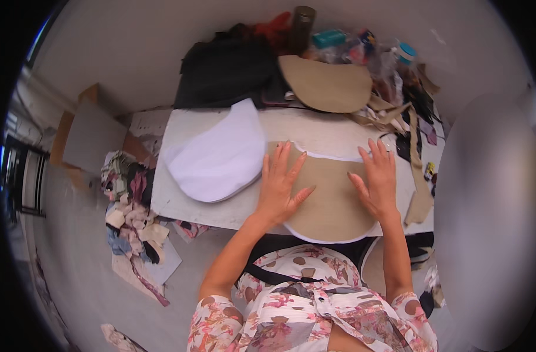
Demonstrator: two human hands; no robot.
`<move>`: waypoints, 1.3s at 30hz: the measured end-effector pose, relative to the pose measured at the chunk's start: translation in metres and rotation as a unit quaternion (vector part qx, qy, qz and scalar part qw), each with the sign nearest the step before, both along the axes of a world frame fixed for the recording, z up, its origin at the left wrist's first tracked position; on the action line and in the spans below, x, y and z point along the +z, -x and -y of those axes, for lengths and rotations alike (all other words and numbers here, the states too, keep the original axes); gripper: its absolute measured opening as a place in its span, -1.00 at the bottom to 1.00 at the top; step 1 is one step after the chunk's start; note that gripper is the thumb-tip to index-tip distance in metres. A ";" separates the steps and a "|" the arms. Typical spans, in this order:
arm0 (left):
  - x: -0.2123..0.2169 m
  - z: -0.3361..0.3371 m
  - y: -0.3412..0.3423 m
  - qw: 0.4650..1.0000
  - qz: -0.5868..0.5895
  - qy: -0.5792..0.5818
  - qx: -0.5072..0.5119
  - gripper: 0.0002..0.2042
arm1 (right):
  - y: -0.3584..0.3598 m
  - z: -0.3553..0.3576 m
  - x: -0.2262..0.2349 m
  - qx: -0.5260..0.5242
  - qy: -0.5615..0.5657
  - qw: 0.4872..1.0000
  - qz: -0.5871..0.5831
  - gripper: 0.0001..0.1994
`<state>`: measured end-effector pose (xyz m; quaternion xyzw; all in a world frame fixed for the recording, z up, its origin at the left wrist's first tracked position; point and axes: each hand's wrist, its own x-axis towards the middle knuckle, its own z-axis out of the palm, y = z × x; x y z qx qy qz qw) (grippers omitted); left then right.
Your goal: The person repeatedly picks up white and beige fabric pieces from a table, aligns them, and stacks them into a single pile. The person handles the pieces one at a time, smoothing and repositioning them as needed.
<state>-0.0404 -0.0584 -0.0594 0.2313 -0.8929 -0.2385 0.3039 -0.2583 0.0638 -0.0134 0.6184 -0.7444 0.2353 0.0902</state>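
Fabric (331, 202), tan, curved, white-edged, lies flat under left hand (278, 183) and right hand (380, 183), fingers (282, 157) spread.

From where I stand, a bare strip of white tabletop (321, 132) gives passage beyond the fingertips, bounded at the back by black cloth (230, 73) and a tan curved panel (329, 85). A white fabric piece (218, 161) blocks the way just beside the left hand (282, 185). A narrow lane runs between the right hand (378, 182) and a hanging tan strip (419, 188); between the two hands, the space above the tan, white-edged piece (329, 202) lies open.
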 end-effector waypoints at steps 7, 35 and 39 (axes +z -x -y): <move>0.009 0.014 -0.089 0.937 -0.228 -0.037 0.261 -0.81 | -0.144 0.129 0.021 0.262 0.030 0.947 0.186 -0.86; -0.073 0.093 -0.189 0.884 0.133 0.014 0.448 -0.49 | -0.038 0.218 0.028 0.266 0.126 0.609 0.736 -0.74; -0.078 0.095 -0.196 0.876 0.161 0.024 0.454 -0.49 | 0.008 0.163 0.079 0.283 0.178 0.589 0.736 -0.70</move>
